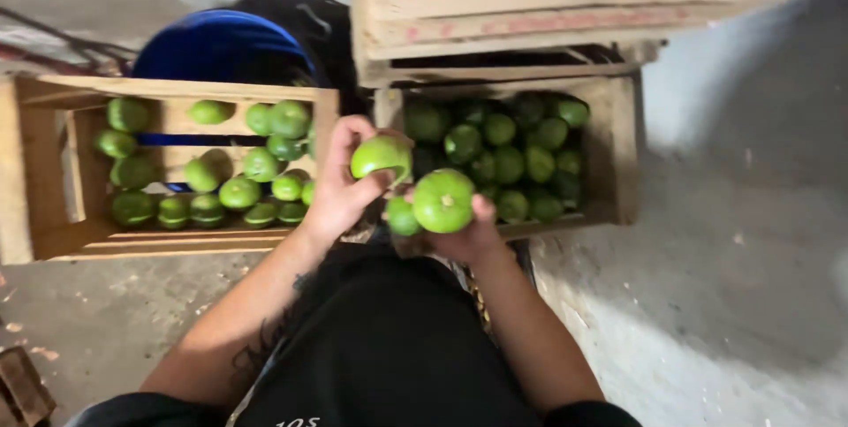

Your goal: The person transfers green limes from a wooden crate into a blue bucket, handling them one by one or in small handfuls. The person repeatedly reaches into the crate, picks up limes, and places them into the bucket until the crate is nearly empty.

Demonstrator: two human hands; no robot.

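Holding three green fruits: my left hand (340, 190) curls its fingers around one fruit (381, 157), my right hand (468, 234) cups two fruits (442, 201). Two wooden crates sit ahead: the crate at ten o'clock (53, 237) is thinly filled, the crate at one o'clock (618, 144) piled full. A third crate (530, 3) is stacked above.

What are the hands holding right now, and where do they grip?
Left hand pinches one green tomato by its sides. Right hand cups two green tomatoes from beneath.
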